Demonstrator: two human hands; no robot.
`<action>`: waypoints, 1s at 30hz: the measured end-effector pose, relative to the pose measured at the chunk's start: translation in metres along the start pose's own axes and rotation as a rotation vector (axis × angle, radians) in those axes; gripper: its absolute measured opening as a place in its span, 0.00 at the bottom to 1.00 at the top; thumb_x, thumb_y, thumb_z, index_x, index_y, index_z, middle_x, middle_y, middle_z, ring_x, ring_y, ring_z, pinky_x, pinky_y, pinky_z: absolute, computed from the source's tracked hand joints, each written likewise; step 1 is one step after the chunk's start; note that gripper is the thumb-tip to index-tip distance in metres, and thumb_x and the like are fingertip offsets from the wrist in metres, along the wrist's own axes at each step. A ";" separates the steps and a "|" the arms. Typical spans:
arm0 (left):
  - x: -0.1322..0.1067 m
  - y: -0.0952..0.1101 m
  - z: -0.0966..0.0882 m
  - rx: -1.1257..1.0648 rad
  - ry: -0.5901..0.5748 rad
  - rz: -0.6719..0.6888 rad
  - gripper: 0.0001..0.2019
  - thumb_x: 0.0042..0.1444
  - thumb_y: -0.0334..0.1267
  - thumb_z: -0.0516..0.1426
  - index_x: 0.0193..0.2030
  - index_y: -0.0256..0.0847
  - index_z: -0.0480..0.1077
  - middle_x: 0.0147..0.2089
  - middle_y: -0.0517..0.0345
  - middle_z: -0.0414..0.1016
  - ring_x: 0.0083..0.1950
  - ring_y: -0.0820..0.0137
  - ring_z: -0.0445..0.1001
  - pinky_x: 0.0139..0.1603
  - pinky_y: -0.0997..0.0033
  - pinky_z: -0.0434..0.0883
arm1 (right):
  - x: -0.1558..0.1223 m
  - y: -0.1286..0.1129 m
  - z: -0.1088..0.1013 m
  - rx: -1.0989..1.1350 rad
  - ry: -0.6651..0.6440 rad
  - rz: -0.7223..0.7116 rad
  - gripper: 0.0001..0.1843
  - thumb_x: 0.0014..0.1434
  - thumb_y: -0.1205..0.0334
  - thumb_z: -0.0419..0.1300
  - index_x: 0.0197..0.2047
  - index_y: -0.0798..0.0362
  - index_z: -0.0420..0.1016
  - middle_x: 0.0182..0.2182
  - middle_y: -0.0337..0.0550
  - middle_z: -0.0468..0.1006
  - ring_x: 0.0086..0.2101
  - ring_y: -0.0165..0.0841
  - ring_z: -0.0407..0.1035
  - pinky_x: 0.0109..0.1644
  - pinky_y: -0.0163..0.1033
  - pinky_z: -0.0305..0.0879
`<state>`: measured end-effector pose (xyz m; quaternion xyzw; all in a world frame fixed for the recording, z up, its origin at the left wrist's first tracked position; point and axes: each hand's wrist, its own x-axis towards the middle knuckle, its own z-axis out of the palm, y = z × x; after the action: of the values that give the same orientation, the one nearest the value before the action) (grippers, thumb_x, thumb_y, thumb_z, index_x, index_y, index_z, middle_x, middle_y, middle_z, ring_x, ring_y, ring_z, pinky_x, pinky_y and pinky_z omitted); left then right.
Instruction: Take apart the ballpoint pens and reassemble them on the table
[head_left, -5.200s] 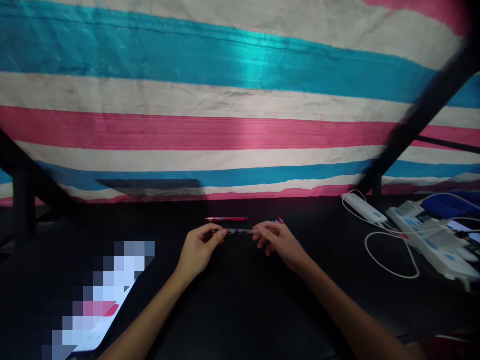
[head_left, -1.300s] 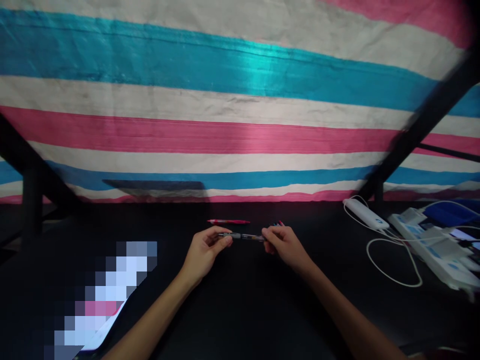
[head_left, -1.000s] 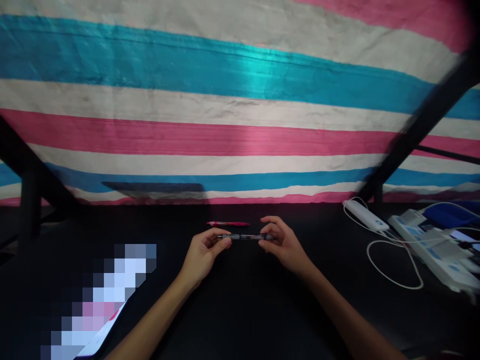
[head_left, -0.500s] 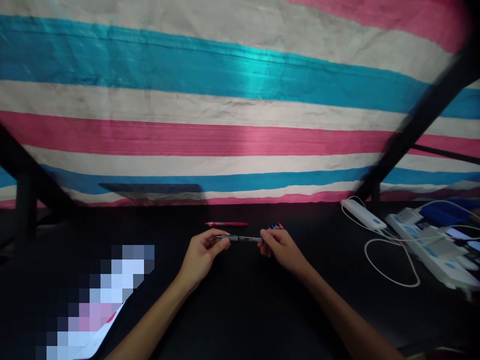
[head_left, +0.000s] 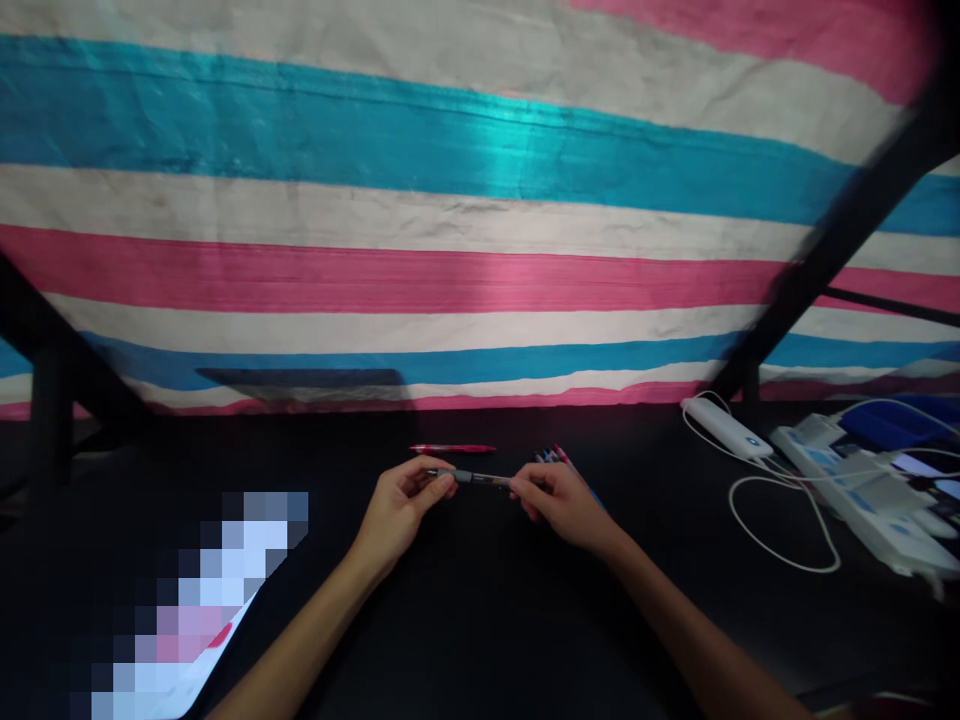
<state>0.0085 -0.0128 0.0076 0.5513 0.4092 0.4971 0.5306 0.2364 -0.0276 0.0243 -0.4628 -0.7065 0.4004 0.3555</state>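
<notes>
A slim pen (head_left: 487, 480) with a grey grip and a clear barrel lies level between my two hands, just above the black tabletop. My left hand (head_left: 401, 505) pinches its grey end between thumb and fingers. At the clear end, the fingertips of my right hand (head_left: 559, 500) are closed on the barrel. Behind the held pen, a red pen (head_left: 454, 449) rests crosswise on the table. Several more pens (head_left: 549, 456), blue and red among them, lie just beyond my right hand, which partly covers them.
To the right are a white power strip (head_left: 862, 510) with plugs, a white box-like device (head_left: 726, 428) and a looped white cable (head_left: 739, 525). A lit screen (head_left: 202, 670), mostly pixelated, is at lower left. Striped sheeting (head_left: 450, 280) hangs behind, between dark frame bars (head_left: 810, 280).
My right hand has shifted slightly left along the pen, toward my left hand, and less of the clear barrel shows between them. My left hand keeps its pinch.
</notes>
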 end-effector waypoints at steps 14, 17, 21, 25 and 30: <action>0.002 0.017 -0.006 0.410 -0.272 -0.006 0.22 0.62 0.48 0.48 0.22 0.37 0.67 0.22 0.62 0.64 0.26 0.74 0.61 0.30 0.75 0.57 | -0.001 0.001 -0.006 -0.369 0.344 -0.551 0.10 0.58 0.64 0.61 0.45 0.49 0.77 0.35 0.43 0.80 0.34 0.33 0.70 0.40 0.40 0.65; 0.000 0.019 -0.008 0.486 -0.322 -0.003 0.19 0.62 0.48 0.47 0.29 0.37 0.70 0.23 0.63 0.63 0.26 0.73 0.60 0.28 0.75 0.57 | -0.001 0.003 -0.007 -0.391 0.338 -0.584 0.10 0.59 0.64 0.61 0.45 0.49 0.77 0.36 0.43 0.80 0.34 0.33 0.70 0.41 0.41 0.65; -0.001 0.017 -0.010 0.568 -0.268 0.031 0.15 0.60 0.45 0.50 0.34 0.37 0.72 0.23 0.63 0.64 0.26 0.73 0.61 0.26 0.76 0.56 | -0.001 0.008 -0.005 -0.424 0.289 -0.555 0.10 0.59 0.61 0.61 0.44 0.51 0.77 0.31 0.43 0.79 0.32 0.33 0.68 0.38 0.39 0.65; -0.001 0.013 -0.011 0.627 -0.165 0.140 0.12 0.58 0.42 0.53 0.38 0.39 0.76 0.28 0.58 0.73 0.29 0.70 0.67 0.30 0.73 0.62 | -0.002 0.010 -0.004 -0.413 0.262 -0.443 0.10 0.60 0.57 0.60 0.42 0.51 0.78 0.28 0.42 0.77 0.29 0.32 0.67 0.36 0.37 0.63; -0.004 0.014 -0.007 0.690 -0.100 0.304 0.09 0.58 0.38 0.55 0.38 0.41 0.77 0.31 0.56 0.77 0.31 0.68 0.71 0.33 0.71 0.64 | -0.004 0.003 -0.004 -0.358 0.214 -0.279 0.12 0.60 0.53 0.58 0.34 0.51 0.78 0.24 0.40 0.75 0.25 0.30 0.65 0.31 0.35 0.58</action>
<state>-0.0006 -0.0168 0.0204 0.7757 0.4396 0.3754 0.2533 0.2425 -0.0297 0.0232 -0.4561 -0.7815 0.1646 0.3926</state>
